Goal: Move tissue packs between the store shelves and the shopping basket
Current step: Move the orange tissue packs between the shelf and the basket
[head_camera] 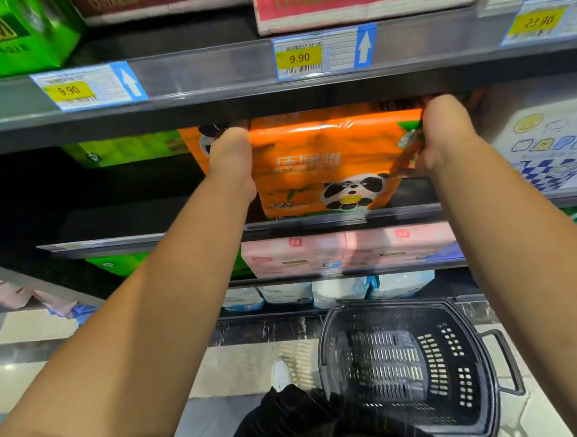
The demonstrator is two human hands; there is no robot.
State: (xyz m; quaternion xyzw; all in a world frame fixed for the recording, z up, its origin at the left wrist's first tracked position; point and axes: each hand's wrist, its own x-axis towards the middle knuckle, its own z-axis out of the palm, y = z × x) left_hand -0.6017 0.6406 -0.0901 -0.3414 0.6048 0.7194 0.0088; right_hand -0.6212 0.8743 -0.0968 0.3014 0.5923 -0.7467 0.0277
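Note:
An orange tissue pack point(324, 158) with a panda picture stands on the middle shelf point(314, 221), just under the shelf above. My left hand point(231, 161) grips its left side and my right hand point(447, 131) grips its right side; the fingertips are hidden behind the pack. Another orange pack point(193, 146) shows behind my left hand. A black plastic shopping basket point(408, 369) sits on the floor below, to the right of my feet, with nothing inside it.
The upper shelf rail point(204, 78) carries price tags, with green point(16, 35) and red packs point(361, 1) above it. A white patterned pack point(546, 145) stands right of the orange one. Pink packs point(350, 251) and white-blue packs point(335, 291) fill the lower shelves.

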